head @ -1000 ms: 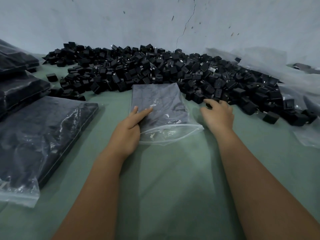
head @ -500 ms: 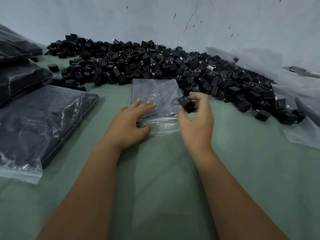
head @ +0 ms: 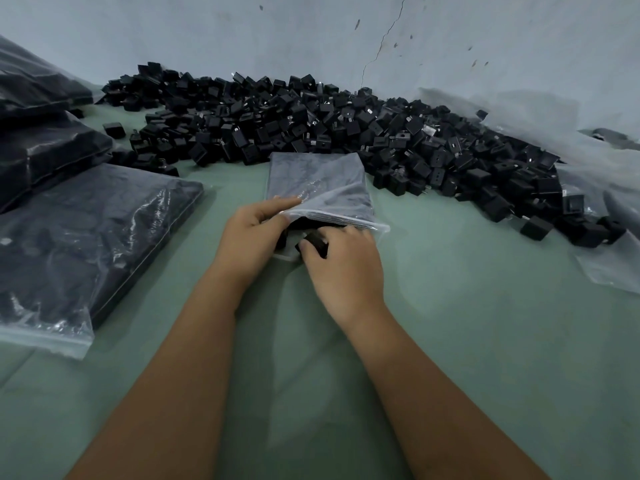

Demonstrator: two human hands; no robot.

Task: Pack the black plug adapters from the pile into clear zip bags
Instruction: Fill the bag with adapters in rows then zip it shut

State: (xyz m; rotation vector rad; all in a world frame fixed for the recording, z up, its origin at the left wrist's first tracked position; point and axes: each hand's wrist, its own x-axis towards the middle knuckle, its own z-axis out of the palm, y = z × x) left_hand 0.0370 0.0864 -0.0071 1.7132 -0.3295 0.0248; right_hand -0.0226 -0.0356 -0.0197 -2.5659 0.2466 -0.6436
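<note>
**Two hands at the mouth of the clear bag**

Closest to us, two bare arms reach forward over the green table (head: 485,341). They meet at the open end of a clear zip bag (head: 322,188), which lies flat in the middle of the table.

Our left hand (head: 252,237) is at the bag's mouth. Its thumb and fingers pinch the top sheet of the bag and lift it, so the mouth gapes. We can see dark shapes just inside, but we cannot tell how many.

Our right hand (head: 343,268) is just beside the left hand, at the same open mouth. Its fingers and thumb curl round a black plug adapter (head: 313,244) — the adapter sits right at the bag's opening, partly under the lifted sheet.

To the left of the clear bag lies a full bag (head: 90,237), packed dark and flat, with its zip end toward us. Behind that one, more full bags (head: 45,147) are stacked, still left of the clear bag.

Behind the clear bag is the big pile of black adapters (head: 346,133). It touches the bag's far end and spreads wide to both sides — most of all to the right. Loose clear plastic (head: 595,202) lies under the pile's right end.

Farthest away stands a pale wall (head: 242,36) with a thin crack in it.
</note>
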